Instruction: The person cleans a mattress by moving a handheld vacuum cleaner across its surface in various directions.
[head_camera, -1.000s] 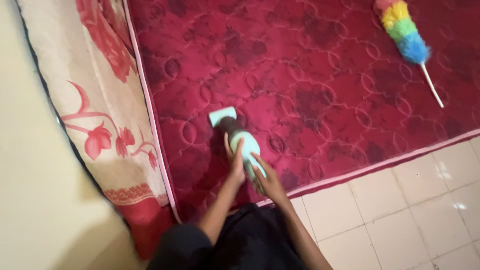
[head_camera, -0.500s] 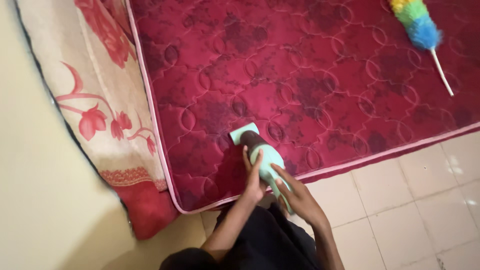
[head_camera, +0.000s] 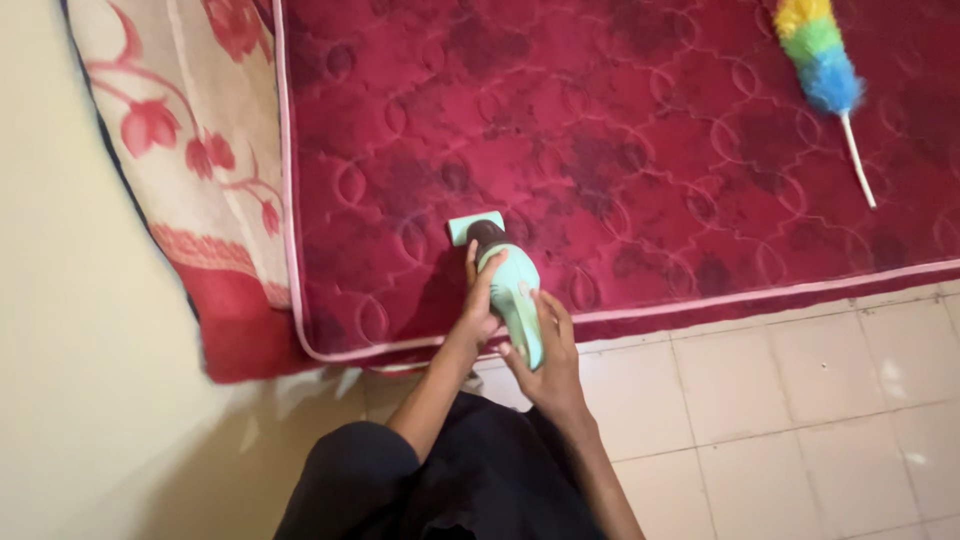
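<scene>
While pressing nozzle onto red quilted mattress (head_camera: 620, 150), am gripping mint handheld vacuum (head_camera: 510, 285): left hand (head_camera: 478, 305) wrapping body, right hand (head_camera: 545, 350) clasping handle; seems light, rigid, smooth plastic.

Rainbow feather duster (head_camera: 818, 60) with white handle, lying on the mattress's far right. Cream blanket (head_camera: 190, 150) with red flowers, against the left wall (head_camera: 60, 330). Pale tiled floor (head_camera: 800, 400) below.

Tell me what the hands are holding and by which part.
Both hands hold a mint-green handheld vacuum: left hand on its body, right hand on the rear handle.
</scene>
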